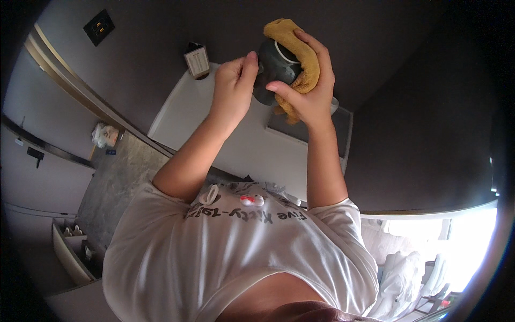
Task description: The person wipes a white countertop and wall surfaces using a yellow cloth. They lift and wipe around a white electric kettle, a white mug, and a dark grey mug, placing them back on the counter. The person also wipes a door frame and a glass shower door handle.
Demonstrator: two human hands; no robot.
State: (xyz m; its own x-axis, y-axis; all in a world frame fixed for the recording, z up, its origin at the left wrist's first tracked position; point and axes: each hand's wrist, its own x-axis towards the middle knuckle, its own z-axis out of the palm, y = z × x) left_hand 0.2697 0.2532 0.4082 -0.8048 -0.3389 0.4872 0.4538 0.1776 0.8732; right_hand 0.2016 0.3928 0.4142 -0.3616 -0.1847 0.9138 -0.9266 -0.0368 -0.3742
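A dark grey-green ceramic vessel (pixel 271 66) with a pale rim is held up, tilted, above the white tabletop. At its left side my left hand (pixel 235 82) pinches a part of it between thumb and fingers; that part is mostly hidden. My right hand (pixel 316 80) wraps a mustard-yellow cloth (pixel 310 66) around the vessel's right side and over part of its rim. My right thumb rests against the vessel's front. One end of the cloth hangs below, near my right wrist.
Under my hands is a white table (pixel 241 149), with a dark tray (pixel 287 126) at its right end. A white cup-like object (pixel 334 105) shows behind my right wrist. A small box with a printed card (pixel 197 61) stands at the back left. Dark walls rise behind and at right.
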